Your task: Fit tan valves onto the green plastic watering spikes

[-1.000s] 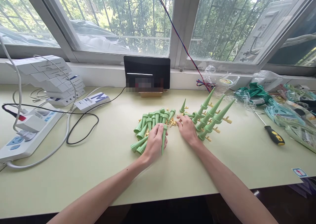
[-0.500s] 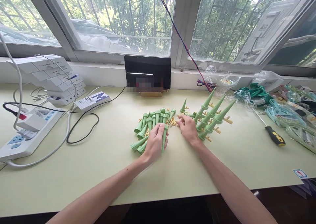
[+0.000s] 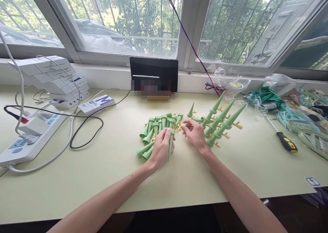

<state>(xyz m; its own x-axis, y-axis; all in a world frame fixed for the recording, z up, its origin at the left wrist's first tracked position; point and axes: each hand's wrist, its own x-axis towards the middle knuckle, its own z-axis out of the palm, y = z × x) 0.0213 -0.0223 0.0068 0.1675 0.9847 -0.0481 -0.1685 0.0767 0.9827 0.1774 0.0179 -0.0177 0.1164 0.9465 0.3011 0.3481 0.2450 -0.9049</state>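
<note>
My left hand point(image 3: 161, 145) is closed around a green watering spike point(image 3: 171, 145), its narrow tip pointing down toward me. Beside and beyond that hand lies a pile of similar green spikes point(image 3: 146, 136). Small yellow valves point(image 3: 179, 127) are heaped at the pile's right side. My right hand point(image 3: 195, 135) is at the edge of this heap, thumb and fingers pinched on a small yellow valve that they mostly hide. To its right several green spikes with yellow valves fitted point(image 3: 222, 121) are grouped, tips slanting up. One short green cone point(image 3: 191, 110) stands upright behind.
A black screen point(image 3: 154, 74) stands at the back by the window. On the left are stacked white boxes point(image 3: 60, 79), a power strip point(image 3: 28, 140) and loose cables. A screwdriver point(image 3: 287, 142) and plastic-wrapped items point(image 3: 266, 98) lie at the right.
My right hand has drawn back slightly toward me, its fingers curling closer together at the yellow valves. The left hand keeps its hold on the spike. The view has shifted slightly.
</note>
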